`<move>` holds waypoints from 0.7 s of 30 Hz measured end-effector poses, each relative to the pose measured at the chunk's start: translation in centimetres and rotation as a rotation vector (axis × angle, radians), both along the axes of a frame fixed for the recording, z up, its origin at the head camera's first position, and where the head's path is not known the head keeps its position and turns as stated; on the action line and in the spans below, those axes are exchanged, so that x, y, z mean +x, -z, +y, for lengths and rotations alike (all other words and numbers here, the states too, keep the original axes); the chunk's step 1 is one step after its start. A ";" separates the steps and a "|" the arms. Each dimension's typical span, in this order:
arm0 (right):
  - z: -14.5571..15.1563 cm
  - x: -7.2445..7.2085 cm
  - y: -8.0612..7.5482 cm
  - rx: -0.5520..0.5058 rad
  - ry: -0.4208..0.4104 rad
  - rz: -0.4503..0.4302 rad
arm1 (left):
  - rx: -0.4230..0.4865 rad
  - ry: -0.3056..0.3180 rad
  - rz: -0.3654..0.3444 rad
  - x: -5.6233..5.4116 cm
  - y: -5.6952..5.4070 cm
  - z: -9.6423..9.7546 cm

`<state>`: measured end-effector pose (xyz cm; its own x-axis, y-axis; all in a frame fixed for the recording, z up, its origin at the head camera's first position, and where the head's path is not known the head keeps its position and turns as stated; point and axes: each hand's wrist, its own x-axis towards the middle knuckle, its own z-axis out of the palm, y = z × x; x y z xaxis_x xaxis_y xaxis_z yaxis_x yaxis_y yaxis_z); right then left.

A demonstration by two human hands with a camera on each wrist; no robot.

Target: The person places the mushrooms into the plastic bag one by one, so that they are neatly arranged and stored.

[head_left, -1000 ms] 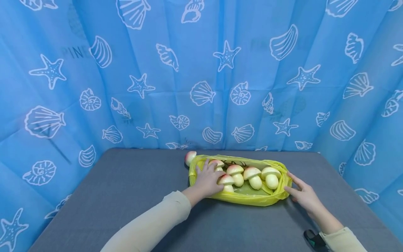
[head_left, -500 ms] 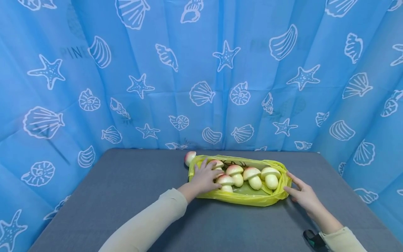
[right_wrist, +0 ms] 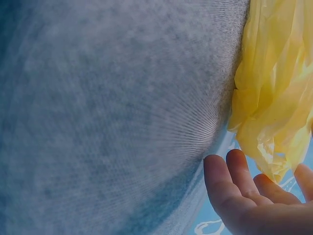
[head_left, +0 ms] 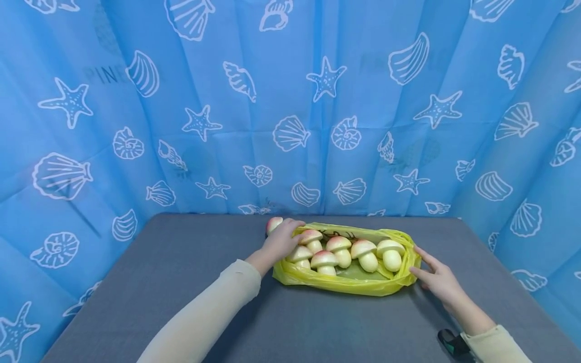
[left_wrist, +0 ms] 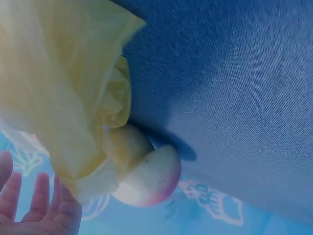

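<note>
A yellow plastic bag (head_left: 336,288), its mouth spread wide into an oblong, lies on the table with several toy mushrooms (head_left: 338,247) inside. They have pale stems and cream caps tinged red. One more mushroom (left_wrist: 151,178) lies outside, against the bag's far left end. Over that end is my left hand (head_left: 282,239), partly covering the outside mushroom in the head view. Its fingers (left_wrist: 40,196) extend loosely beside the bag in the left wrist view. My right hand (head_left: 440,285) touches the bag's right end, fingers (right_wrist: 219,178) spread and slightly bent.
A grey cloth-covered table (head_left: 190,282) bears everything. Behind and at both sides hangs a blue curtain (head_left: 254,126) with white shells and starfish. A dark strap-like object (head_left: 454,345) is beside my right sleeve.
My left hand has drawn back from among the mushrooms and shifted up and left to the bag's far left corner. A mushroom it covered now shows. My right hand stays put.
</note>
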<state>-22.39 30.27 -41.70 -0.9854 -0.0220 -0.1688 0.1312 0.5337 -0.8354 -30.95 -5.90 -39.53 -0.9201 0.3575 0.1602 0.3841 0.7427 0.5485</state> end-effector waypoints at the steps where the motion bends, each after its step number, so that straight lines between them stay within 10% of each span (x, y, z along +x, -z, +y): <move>1: 0.0 0.0 0.1 0.000 -0.002 0.003 | -0.031 0.015 0.034 -0.6 0.6 -0.1; 8: 0.0 0.2 0.3 0.004 -0.009 0.001 | -0.230 0.046 0.077 -1.1 0.8 0.3; 21: 0.1 0.2 0.0 0.005 -0.002 0.001 | -0.326 0.034 0.095 -2.0 1.0 0.7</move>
